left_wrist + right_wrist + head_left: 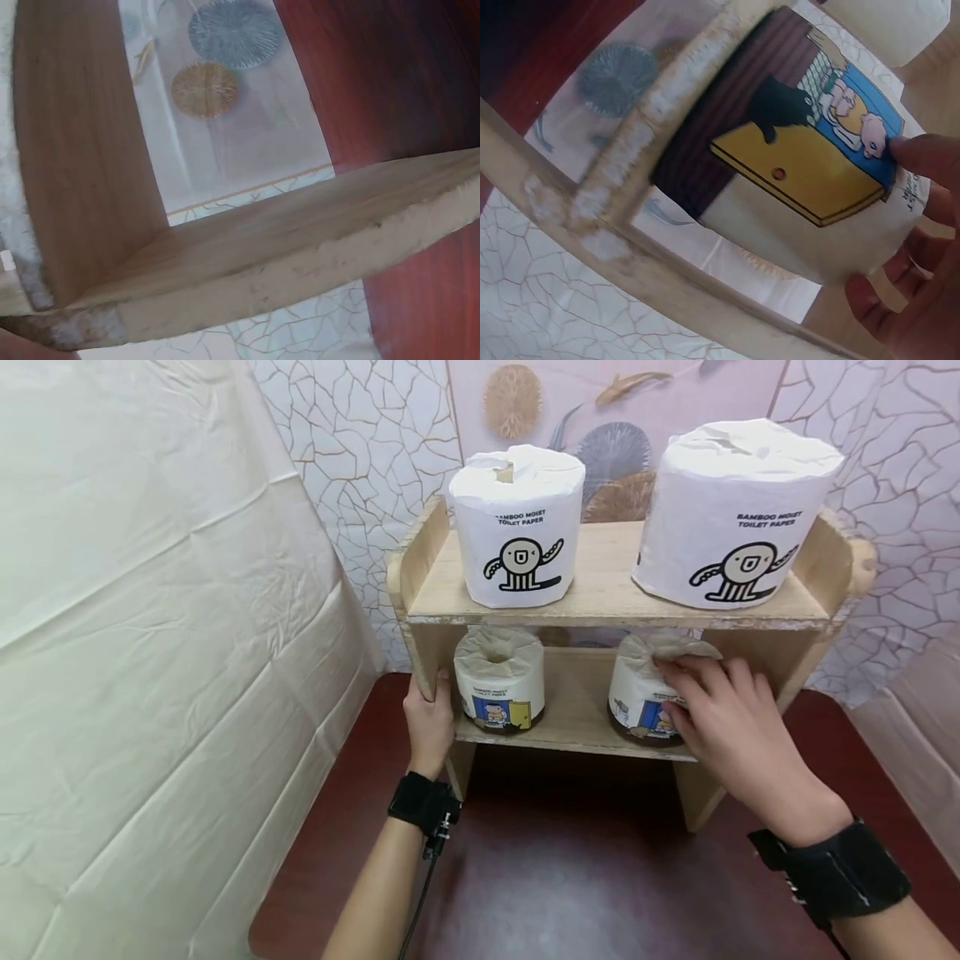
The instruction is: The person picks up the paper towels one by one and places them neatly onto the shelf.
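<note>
A small wooden shelf (pixel 592 745) stands on a dark red table. My left hand (pixel 431 722) grips its left side panel, thumb on the inner face; the other fingers are mostly hidden behind the panel. My right hand (pixel 723 718) holds a wrapped toilet paper roll (pixel 802 165) at the right of the lower board, thumb on its printed front and fingers at its top and side. That roll shows a yellow door and a black cat. A matching toilet paper roll (pixel 498 681) sits at the left of the same board, close to my left hand.
Two larger white toilet paper rolls, a left one (pixel 519 527) and a right one (pixel 738 514), stand on the upper board just above my hands. Pale padded sheeting (pixel 187 693) hangs along the left. A cracked-pattern wall (pixel 360 460) is behind the shelf.
</note>
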`<state>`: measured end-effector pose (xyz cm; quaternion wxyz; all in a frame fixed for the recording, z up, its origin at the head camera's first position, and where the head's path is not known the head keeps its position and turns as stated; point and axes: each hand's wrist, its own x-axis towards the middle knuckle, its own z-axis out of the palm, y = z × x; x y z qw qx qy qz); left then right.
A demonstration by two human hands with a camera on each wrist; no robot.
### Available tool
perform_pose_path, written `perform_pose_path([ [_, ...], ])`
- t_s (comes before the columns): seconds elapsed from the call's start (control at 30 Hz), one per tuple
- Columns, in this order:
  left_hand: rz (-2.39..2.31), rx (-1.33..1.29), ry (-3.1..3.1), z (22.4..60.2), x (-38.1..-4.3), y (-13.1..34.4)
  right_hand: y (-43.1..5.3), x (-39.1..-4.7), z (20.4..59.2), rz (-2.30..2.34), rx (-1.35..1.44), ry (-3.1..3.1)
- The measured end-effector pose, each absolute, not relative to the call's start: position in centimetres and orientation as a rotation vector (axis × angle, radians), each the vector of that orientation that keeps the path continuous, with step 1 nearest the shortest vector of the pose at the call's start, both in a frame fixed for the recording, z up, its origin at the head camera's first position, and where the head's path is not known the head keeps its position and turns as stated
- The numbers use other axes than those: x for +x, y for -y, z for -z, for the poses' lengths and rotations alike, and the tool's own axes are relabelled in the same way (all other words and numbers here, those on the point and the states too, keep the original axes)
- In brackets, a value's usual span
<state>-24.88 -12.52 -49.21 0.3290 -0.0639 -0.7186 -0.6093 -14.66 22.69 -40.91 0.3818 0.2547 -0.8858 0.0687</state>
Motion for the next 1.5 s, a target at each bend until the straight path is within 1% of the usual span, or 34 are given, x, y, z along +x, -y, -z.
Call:
perform_pose_path([
  [0.27, 1.719, -0.223, 1.928, 48.3, -23.3, 12.5, -22.8, -13.7, 41.5, -0.302, 0.558, 2.252],
  [0.5, 1.642, -0.241, 1.959, 47.3, -21.9, 12.3, -22.2, -12.6, 41.9, -0.365, 0.521, 2.232],
  [0.67, 1.574, -0.205, 1.989, 47.4, -20.3, 12.0, -21.0, -11.5, 43.1, -0.337, 0.495, 2.259],
  [0.87, 1.498, -0.211, 1.965, 48.2, -18.1, 10.9, -19.8, -9.5, 45.0, -0.408, 0.383, 2.352],
  [1.03, 1.341, -0.287, 2.004, 49.3, -16.4, 10.3, -19.0, -8.1, 46.1, -0.509, 0.309, 2.369],
  [1.2, 1.154, -0.369, 2.095, 50.7, -14.7, 10.7, -18.2, -6.6, 47.3, -0.563, 0.256, 2.402],
  [1.37, 0.980, -0.407, 2.210, 51.4, -13.3, 11.0, -17.4, -5.9, 48.5, -0.601, 0.224, 2.436],
  [1.5, 0.806, -0.411, 2.311, 51.7, -12.2, 10.3, -16.5, -5.6, 49.5, -0.622, 0.176, 2.457],
])
